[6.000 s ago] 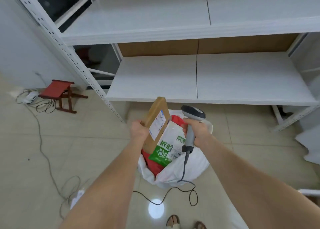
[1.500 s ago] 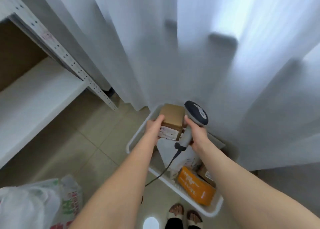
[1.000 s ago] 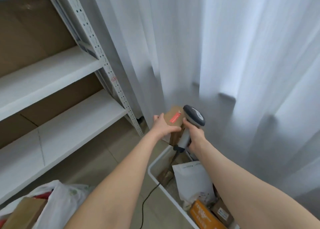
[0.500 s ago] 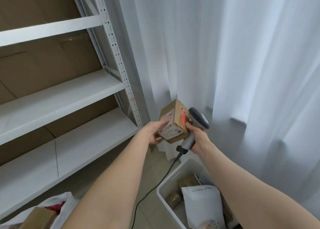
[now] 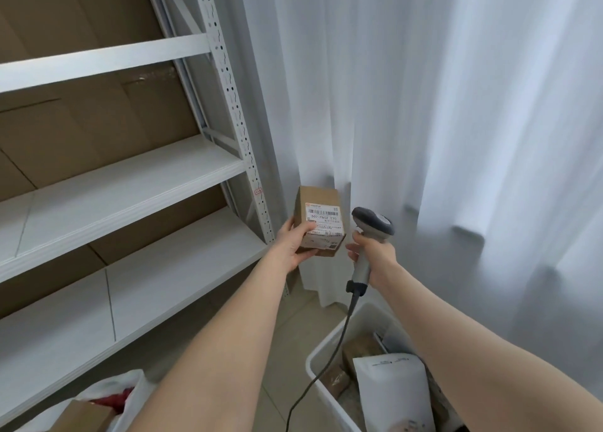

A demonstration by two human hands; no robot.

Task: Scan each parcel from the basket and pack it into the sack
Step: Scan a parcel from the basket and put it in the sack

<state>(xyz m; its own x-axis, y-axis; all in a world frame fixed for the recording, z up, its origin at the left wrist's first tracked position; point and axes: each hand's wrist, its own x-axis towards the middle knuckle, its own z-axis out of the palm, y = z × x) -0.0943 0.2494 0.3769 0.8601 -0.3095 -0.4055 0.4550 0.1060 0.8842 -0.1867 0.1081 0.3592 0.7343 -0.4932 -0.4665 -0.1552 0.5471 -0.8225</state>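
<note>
Brown cardboard parcel (image 5: pixel 318 219), white barcode label facing the camera, is held mid-frame in the left hand (image 5: pixel 293 244), thumb and fingers clamped on its lower left corner. Just right, not touching, the right hand (image 5: pixel 375 257) grips a grey barcode scanner (image 5: pixel 372 226). A white basket (image 5: pixel 326 408) of parcels sits lower right, the sack (image 5: pixel 137 382) lower left.

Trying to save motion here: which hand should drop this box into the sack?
Left. The left hand holds the cardboard box, and the sack sits at lower left; the right hand grips the scanner.
</note>
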